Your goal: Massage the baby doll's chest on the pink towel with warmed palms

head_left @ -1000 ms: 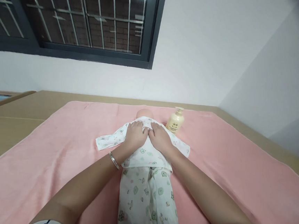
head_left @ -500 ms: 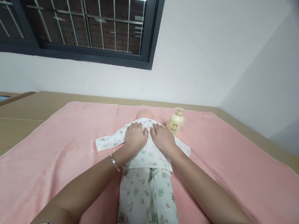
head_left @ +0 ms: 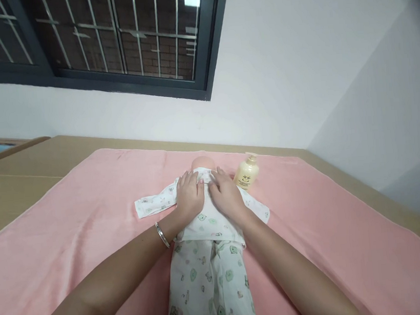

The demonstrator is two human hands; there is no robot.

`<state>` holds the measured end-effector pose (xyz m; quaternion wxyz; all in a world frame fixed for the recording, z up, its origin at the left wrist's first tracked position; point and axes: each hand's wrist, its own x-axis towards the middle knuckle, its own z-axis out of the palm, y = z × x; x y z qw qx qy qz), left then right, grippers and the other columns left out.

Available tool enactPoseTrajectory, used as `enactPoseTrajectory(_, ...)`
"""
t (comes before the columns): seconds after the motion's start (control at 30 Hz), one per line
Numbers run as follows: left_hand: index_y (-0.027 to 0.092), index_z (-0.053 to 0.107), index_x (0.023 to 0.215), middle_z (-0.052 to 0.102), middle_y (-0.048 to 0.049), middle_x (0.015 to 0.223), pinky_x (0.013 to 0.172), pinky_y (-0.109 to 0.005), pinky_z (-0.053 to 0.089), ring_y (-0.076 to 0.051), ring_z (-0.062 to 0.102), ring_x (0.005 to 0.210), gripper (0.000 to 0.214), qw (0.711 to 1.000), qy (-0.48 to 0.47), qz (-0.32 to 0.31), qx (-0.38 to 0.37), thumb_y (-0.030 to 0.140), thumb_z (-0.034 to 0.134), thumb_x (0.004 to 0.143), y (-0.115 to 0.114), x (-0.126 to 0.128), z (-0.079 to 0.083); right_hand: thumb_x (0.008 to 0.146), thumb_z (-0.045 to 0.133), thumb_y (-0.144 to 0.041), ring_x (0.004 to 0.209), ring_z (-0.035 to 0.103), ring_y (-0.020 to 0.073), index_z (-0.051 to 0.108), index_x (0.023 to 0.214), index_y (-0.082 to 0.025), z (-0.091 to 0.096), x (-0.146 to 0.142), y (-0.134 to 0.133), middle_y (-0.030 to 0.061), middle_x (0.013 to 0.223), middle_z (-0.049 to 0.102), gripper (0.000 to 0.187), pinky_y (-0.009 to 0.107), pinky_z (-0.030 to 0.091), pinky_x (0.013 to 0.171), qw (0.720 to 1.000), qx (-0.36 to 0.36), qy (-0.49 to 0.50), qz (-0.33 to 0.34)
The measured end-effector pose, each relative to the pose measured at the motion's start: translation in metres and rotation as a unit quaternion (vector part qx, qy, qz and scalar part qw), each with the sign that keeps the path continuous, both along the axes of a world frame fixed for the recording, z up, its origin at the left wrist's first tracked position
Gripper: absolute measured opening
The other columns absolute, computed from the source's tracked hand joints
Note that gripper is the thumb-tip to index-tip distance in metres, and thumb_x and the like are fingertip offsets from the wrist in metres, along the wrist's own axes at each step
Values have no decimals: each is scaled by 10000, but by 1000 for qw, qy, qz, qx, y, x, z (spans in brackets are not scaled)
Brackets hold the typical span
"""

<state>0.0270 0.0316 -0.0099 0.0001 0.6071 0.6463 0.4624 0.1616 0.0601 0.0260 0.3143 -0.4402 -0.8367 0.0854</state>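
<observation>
A baby doll lies stretched out on the pink blanket, its smooth bald head (head_left: 202, 163) at the far end. It wears a white printed top (head_left: 210, 221) with sleeves spread to both sides and matching trousers (head_left: 208, 285). My left hand (head_left: 190, 193) rests flat on the left of the upper chest area, fingers toward the shoulder. On the other side my right hand (head_left: 227, 193) lies the same way, fingers extended. Both hands touch the cloth and hold nothing. Whether the doll faces up or down I cannot tell.
A pale yellow pump bottle (head_left: 247, 173) stands just beyond my right hand, by the doll's right-side sleeve. The pink blanket (head_left: 99, 196) covers a wooden surface (head_left: 76, 142). Behind it are a white wall (head_left: 263, 89) and a dark-framed barred window (head_left: 125, 79).
Both my hands have slid slightly up the doll's top toward its head and shoulders, staying flat on the cloth. The camera view has shifted a little; the bottle has stayed put.
</observation>
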Motion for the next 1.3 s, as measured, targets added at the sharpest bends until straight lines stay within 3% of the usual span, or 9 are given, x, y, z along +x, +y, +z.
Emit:
enactPoseTrajectory(0.2,147,577,1292,571,-153,1398,1165,-557,318,-312,441,1377,461,999,23,20,-16,353,298,988,1,0,-1,929,429,-217,1451,329,288,587,1331,-113,-2,0,2,153,1501,454,444,489,254,1200,999,-21,3,38)
enactPoseTrajectory(0.33,144,611,1243,597,-155,1363,1147,-549,346,-316,491,1329,425,998,43,21,-39,332,345,970,2,0,2,888,469,-192,1488,242,274,571,1347,-115,2,1,1,129,1561,368,477,467,243,1212,999,12,49,8)
enactPoseTrajectory(0.43,140,631,1211,653,-149,1279,1119,-534,381,-314,561,1243,393,997,47,-10,-67,275,385,936,3,-1,9,908,435,-177,1440,350,253,573,1347,-114,2,1,-4,141,1510,446,465,434,279,1196,999,10,29,19)
enactPoseTrajectory(0.53,152,656,1181,671,-134,1264,1117,-475,404,-288,583,1227,383,995,-26,-48,-86,222,419,888,2,-1,23,929,390,-160,1380,443,238,604,1319,-125,7,4,-4,141,1442,529,446,405,317,1173,999,-12,-26,45)
enactPoseTrajectory(0.63,180,670,1164,671,-102,1283,1128,-421,410,-259,589,1238,364,980,-159,-96,-77,262,469,873,-3,7,42,918,380,-149,1415,396,237,560,1371,-115,25,18,3,132,1495,470,488,393,308,1182,1000,-4,-6,-6)
enactPoseTrajectory(0.77,190,648,1183,627,-89,1357,1174,-392,361,-235,533,1319,366,927,-297,-225,-36,352,526,877,-1,36,67,904,353,-145,1473,283,252,479,1434,-80,52,50,19,135,1554,378,549,425,274,1206,995,10,45,-88)
enactPoseTrajectory(0.93,139,477,1365,455,-165,1514,1195,-374,339,-210,449,1404,490,763,-562,-289,-134,371,438,935,38,79,90,852,357,-103,1482,244,317,366,1487,-12,59,80,40,189,1604,240,641,460,304,1187,985,-15,39,-165)
enactPoseTrajectory(1.1,110,337,1466,291,-165,1604,1228,-352,268,-181,287,1488,596,720,-605,-289,-180,449,325,975,81,100,100,788,393,-68,1509,152,293,297,1508,5,48,86,56,185,1614,210,730,461,232,1219,993,-10,-22,-113)
enactPoseTrajectory(1.3,130,442,1380,478,-157,1491,1178,-303,371,-179,428,1417,578,692,-617,-330,-176,508,300,966,92,106,99,837,361,-80,1437,302,309,368,1448,45,46,82,56,243,1505,389,624,458,266,1184,988,64,-84,-114)
